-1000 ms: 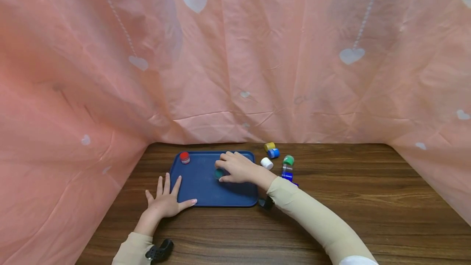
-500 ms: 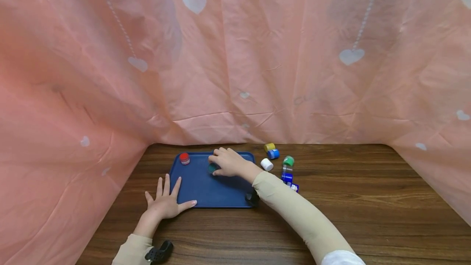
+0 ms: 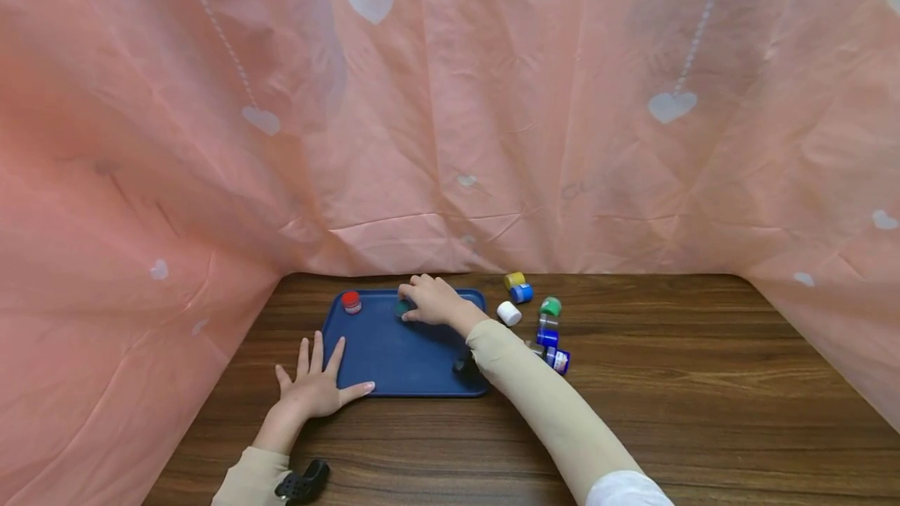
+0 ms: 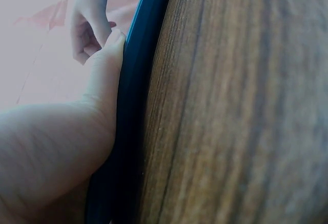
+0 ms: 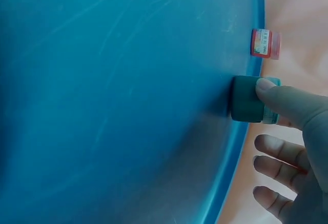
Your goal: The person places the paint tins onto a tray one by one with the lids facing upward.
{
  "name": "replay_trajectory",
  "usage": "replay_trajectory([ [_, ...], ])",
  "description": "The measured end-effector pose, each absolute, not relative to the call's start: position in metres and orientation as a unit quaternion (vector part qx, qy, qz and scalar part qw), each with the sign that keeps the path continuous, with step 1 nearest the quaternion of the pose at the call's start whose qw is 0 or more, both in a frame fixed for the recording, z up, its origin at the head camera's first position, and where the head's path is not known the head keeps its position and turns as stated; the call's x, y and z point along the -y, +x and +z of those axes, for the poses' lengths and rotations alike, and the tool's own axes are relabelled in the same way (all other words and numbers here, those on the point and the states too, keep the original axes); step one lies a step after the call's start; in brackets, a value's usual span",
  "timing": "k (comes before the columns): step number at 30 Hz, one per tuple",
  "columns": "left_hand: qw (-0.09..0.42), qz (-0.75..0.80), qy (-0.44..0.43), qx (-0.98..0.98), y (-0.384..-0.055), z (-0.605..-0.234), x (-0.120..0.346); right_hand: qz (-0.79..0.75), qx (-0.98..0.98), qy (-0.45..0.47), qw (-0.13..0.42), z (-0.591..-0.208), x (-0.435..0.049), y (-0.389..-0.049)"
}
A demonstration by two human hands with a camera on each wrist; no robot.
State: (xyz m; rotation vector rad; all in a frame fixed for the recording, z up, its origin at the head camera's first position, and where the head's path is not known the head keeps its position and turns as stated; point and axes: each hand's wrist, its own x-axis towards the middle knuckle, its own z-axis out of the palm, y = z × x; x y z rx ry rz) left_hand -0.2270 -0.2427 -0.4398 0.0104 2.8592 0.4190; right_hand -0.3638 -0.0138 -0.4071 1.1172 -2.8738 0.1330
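Note:
My right hand (image 3: 434, 301) pinches a small dark green paint jar (image 5: 247, 99) between thumb and fingers. In the right wrist view the jar's dark green end is right at the surface of the blue tray (image 3: 397, 361), near its far edge. The other fingers are loosely bent beside it. To its left, a red-lidded paint jar (image 3: 351, 302) stands in the tray's far left corner. My left hand (image 3: 312, 390) lies with fingers spread at the tray's near left corner. Its thumb (image 4: 105, 65) lies along the tray's near rim.
Right of the tray, several paint jars lie on the wooden table (image 3: 668, 381): a yellow one (image 3: 515, 281), a light blue one (image 3: 522, 293), a white one (image 3: 509, 313), a green one (image 3: 551, 307) and dark blue ones (image 3: 558, 361). A pink curtain (image 3: 492, 139) hangs behind.
My right hand has moved left and away from me over the tray with the dark green paint jar, closer to the red-lidded jar. My left hand has stayed in place.

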Motion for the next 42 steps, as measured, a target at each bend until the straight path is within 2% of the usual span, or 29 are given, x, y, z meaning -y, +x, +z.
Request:
replay_trajectory([
  [8,0.127,0.143,-0.001,-0.981,-0.225,-0.437,0.243,0.089,0.944,0.318,0.003,-0.411,0.024,-0.367],
  [26,0.127,0.145,-0.003,-0.981,-0.226,-0.439,0.244,0.093,0.96,0.262,0.02,-0.417,0.04,-0.37],
  [42,0.127,0.145,-0.002,-0.981,-0.226,-0.438,0.245,0.104,0.95,0.293,0.029,-0.407,0.033,-0.356],
])
